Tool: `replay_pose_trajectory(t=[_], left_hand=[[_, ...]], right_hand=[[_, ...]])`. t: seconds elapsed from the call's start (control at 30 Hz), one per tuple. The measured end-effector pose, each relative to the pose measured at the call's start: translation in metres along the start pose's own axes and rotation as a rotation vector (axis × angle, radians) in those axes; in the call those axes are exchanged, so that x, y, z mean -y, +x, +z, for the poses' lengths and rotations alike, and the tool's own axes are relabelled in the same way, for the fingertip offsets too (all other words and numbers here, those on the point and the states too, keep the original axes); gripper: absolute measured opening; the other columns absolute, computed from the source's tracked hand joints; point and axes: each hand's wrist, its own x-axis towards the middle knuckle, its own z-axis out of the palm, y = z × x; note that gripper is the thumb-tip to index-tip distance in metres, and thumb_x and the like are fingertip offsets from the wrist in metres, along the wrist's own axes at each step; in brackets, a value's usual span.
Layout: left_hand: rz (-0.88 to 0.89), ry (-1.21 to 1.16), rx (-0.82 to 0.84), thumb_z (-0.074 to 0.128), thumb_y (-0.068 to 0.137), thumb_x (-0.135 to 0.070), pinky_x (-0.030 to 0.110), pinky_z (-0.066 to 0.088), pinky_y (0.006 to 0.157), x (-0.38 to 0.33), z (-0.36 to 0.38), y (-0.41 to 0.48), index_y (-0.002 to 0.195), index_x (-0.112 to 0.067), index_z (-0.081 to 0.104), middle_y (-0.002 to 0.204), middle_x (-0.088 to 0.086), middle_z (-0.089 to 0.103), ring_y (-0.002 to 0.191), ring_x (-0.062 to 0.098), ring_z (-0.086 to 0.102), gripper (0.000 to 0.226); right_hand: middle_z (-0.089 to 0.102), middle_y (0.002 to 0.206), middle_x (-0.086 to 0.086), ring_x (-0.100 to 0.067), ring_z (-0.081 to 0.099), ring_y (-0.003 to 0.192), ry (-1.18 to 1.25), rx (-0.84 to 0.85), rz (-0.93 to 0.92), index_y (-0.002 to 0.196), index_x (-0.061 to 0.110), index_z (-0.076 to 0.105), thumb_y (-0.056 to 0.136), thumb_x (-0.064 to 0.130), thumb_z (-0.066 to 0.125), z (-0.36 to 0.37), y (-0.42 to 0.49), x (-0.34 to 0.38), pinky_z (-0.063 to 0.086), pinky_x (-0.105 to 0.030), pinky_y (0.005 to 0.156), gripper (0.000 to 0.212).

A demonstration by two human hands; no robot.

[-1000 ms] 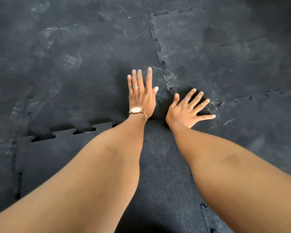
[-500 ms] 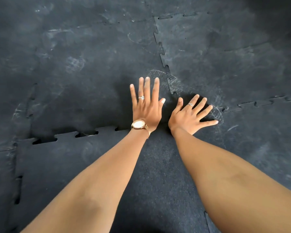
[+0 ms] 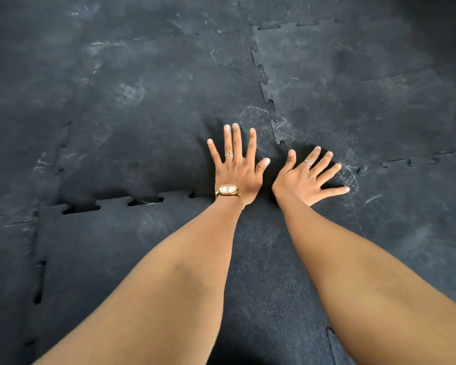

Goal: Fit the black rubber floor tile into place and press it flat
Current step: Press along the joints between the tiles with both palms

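Note:
The black rubber floor tile (image 3: 261, 272) lies under my forearms, its toothed far edge meeting the tile beyond. My left hand (image 3: 237, 169), with a gold watch and a ring, lies flat across that far seam, fingers spread. My right hand (image 3: 307, 177), also ringed, presses flat at the tile's far right corner, fingers fanned to the right. Neither hand holds anything. Left of my left wrist the seam (image 3: 116, 204) shows open gaps between the teeth.
Interlocking black rubber tiles cover the whole floor, scuffed with pale marks. A toothed seam (image 3: 263, 83) runs away from my hands, another seam (image 3: 419, 163) runs right, and a gapped seam (image 3: 38, 283) runs along the left.
Both hands have stayed flat on the far seam; the left fingers have spread wider. The view has shifted so the hands sit lower in frame.

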Motion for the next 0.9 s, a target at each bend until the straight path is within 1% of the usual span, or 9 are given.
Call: replay_pose_trajectory(t=[0.1,0.2,0.27,0.33,0.4,0.5,0.7,0.83,0.9], left_hand=[[0.014,-0.222,0.006,0.014,0.095,-0.053,0.058,-0.003,0.117,0.001,-0.013,-0.002,0.155,-0.014,0.006,0.161,0.017,-0.001,0.148,0.034,-0.010,0.071],[-0.153,-0.637,-0.163,0.026,0.093,-0.049,0.048,-0.010,0.118,0.022,-0.038,-0.011,0.153,-0.012,0.015,0.161,0.017,0.009,0.148,0.032,-0.007,0.071],[-0.213,-0.528,-0.347,0.032,0.097,-0.042,0.047,-0.008,0.118,0.055,-0.052,-0.018,0.151,-0.008,0.022,0.158,0.019,0.018,0.148,0.036,0.001,0.065],[-0.207,-0.274,-0.407,0.033,0.101,-0.040,0.047,-0.007,0.118,0.090,-0.055,-0.025,0.151,-0.007,0.022,0.158,0.019,0.018,0.148,0.038,0.004,0.061],[-0.217,-0.091,-0.302,0.025,0.102,-0.045,0.052,-0.005,0.119,0.109,-0.048,-0.028,0.153,-0.007,0.016,0.159,0.021,0.012,0.148,0.038,0.001,0.064],[-0.250,0.045,-0.114,0.013,0.099,-0.052,0.056,-0.007,0.118,0.111,-0.030,-0.026,0.154,-0.012,0.004,0.160,0.021,0.002,0.148,0.037,-0.006,0.069],[-0.286,0.094,-0.006,0.007,0.096,-0.061,0.063,-0.005,0.115,0.117,-0.021,-0.022,0.154,-0.019,-0.006,0.160,0.020,-0.009,0.147,0.034,-0.014,0.073],[-0.267,0.070,0.001,0.006,0.095,-0.063,0.066,-0.003,0.113,0.116,-0.023,-0.022,0.154,-0.020,-0.006,0.160,0.019,-0.009,0.147,0.034,-0.014,0.075],[-0.260,0.054,0.012,0.008,0.095,-0.062,0.065,-0.003,0.113,0.117,-0.023,-0.021,0.154,-0.021,-0.004,0.161,0.018,-0.007,0.147,0.034,-0.014,0.073]], right_hand=[[0.007,0.164,-0.001,-0.029,-0.002,0.150,0.015,-0.006,0.023,0.156,0.023,0.010,0.097,0.061,0.007,-0.002,-0.001,0.001,-0.005,-0.073,0.109,0.070],[0.010,0.163,-0.003,-0.031,0.001,0.150,0.027,-0.016,0.017,0.155,0.022,0.013,0.095,0.065,0.007,0.000,0.000,0.001,-0.004,-0.073,0.109,0.075],[0.012,0.163,-0.004,-0.032,0.002,0.149,0.033,-0.027,0.021,0.155,0.021,0.015,0.091,0.072,0.005,0.000,-0.002,0.001,-0.004,-0.074,0.109,0.082],[0.012,0.163,-0.005,-0.032,0.002,0.149,0.042,-0.039,0.005,0.155,0.020,0.016,0.087,0.077,0.002,0.001,-0.002,0.002,-0.005,-0.074,0.108,0.090],[0.011,0.163,-0.005,-0.032,0.001,0.149,0.055,-0.038,0.007,0.155,0.020,0.015,0.084,0.080,0.000,0.000,-0.001,0.002,-0.006,-0.074,0.108,0.094],[0.011,0.163,-0.005,-0.032,0.000,0.149,0.060,-0.057,-0.001,0.155,0.020,0.016,0.083,0.081,0.000,0.001,-0.001,0.001,-0.007,-0.074,0.108,0.096],[0.018,0.161,-0.006,-0.031,0.004,0.150,0.166,-0.135,-0.003,0.154,0.015,0.021,0.093,0.069,0.011,-0.001,-0.007,0.002,-0.006,-0.071,0.110,0.082],[0.016,0.161,-0.009,-0.031,0.005,0.150,0.164,-0.229,-0.227,0.154,0.014,0.019,0.099,0.057,0.024,-0.001,-0.041,0.025,-0.005,-0.066,0.112,0.069],[0.017,0.161,-0.010,-0.032,0.006,0.150,0.224,-0.210,-0.282,0.153,0.013,0.021,0.100,0.053,0.027,0.002,-0.055,0.057,-0.002,-0.064,0.113,0.067]])
